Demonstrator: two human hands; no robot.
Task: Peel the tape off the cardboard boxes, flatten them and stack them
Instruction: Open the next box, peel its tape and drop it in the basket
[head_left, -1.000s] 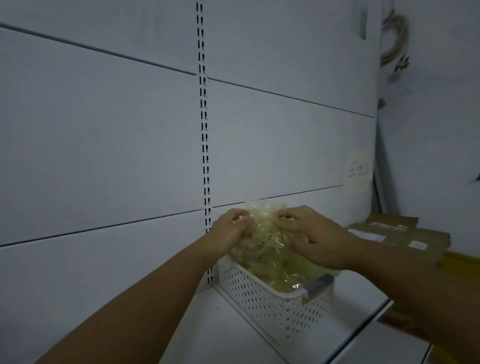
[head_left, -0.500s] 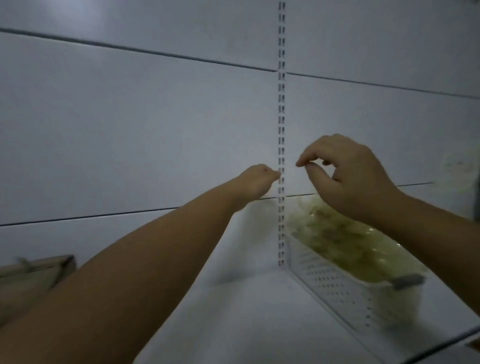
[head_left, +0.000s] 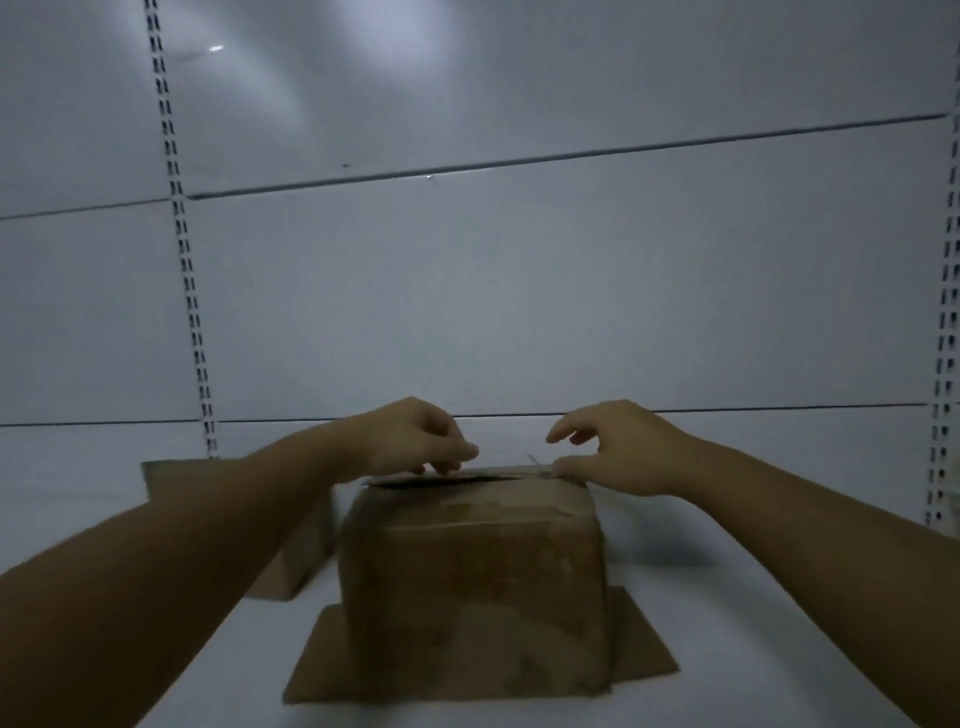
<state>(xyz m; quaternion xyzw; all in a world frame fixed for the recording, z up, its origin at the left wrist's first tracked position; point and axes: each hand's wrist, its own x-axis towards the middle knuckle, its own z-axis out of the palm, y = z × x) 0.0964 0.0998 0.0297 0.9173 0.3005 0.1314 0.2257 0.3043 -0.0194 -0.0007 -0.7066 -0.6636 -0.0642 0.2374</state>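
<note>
Nearest you, a flat sheet of cardboard lies on the white shelf, and the box stands upright on it, so the sheet looks like the start of your stack, though that is only a guess. Your forearms reach in from both sides and meet over the box's top far edge, where the flaps gape a little and show a dark slot. Your left hand has its fingertips pressed together low on the flap edge, seemingly picking at something thin there; whether tape is actually caught in that grip you cannot tell in this dim light. Your right hand rests its lower fingers on the right end of the same edge with the upper fingers spread and lifted, probably steadying the flap so the left can pull against it. A pale sliver sticks up just beside the right fingers, perhaps a tape end. Behind your left arm sits a second box, apparently not yet flattened. Beyond is the panelled wall with its slotted uprights.
</note>
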